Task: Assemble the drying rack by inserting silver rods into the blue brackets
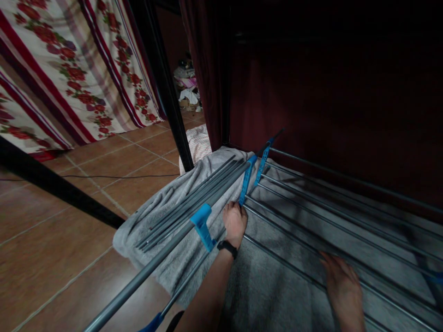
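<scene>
A frame of grey metal rods with blue plastic brackets lies over a grey blanket (277, 286). My left hand (234, 221), with a black band at its wrist, is closed at the lower end of a blue bracket (246, 180) where the rods join. My right hand (342, 286) lies over the frame, its fingers curled on a metal rod (290, 235); its thumb is hidden. Left of my left hand, another blue bracket (201, 223) sits on a thicker tube (145, 274). Several loose grey tubes (194, 203) lie together on the blanket.
Black metal bars (169, 92) slant along the left side. Beyond them are a tiled floor (90, 249), a dark cable (104, 176) and a floral curtain (76, 69). A dark red panel (328, 101) stands behind the blanket. Clothes (188, 94) are heaped farther back.
</scene>
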{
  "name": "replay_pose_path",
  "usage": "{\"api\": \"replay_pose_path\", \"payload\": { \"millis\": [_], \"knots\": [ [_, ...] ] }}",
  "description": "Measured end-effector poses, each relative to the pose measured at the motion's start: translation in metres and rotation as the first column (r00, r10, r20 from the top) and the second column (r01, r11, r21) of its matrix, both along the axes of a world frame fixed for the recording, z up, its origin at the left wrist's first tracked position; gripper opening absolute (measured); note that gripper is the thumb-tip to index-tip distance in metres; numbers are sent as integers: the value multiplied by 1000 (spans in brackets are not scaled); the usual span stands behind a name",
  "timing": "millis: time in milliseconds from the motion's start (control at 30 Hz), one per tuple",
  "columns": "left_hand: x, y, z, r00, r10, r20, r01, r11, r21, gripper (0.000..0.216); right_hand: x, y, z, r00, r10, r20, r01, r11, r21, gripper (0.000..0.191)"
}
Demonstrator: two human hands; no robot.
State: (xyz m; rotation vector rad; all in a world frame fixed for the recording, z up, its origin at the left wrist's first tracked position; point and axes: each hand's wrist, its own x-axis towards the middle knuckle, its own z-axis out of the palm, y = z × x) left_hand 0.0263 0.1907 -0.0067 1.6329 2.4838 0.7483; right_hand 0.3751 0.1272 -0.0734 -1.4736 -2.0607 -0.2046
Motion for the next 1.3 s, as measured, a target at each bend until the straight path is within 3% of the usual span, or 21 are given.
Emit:
{"api": "replay_pose_path", "payload": {
  "millis": [267, 467, 767, 1000, 1300],
  "knots": [
    [5, -1, 3, 997, -30, -68, 29, 999, -20, 34, 4, 1, -2, 1000, 24, 10, -24, 1000, -12, 43],
    [7, 1, -5, 988, -33, -150, 28, 999, -33, 41, 6, 4, -1, 999, 29, 25, -30, 1000, 5, 45],
    [19, -3, -9, 935, -9, -356, -23, 996, -84, 42, 8, 3, -2, 999, 38, -1, -38, 999, -29, 49],
    [22, -5, -5, 934, -5, -358, -26, 996, -83, 46, 4, 3, 6, 997, 17, -72, -21, 998, -57, 48],
    [22, -4, -7, 938, -20, -345, -13, 996, -93, 49, 2, 2, 8, 999, 20, -40, -22, 998, -65, 48]
  ]
}}
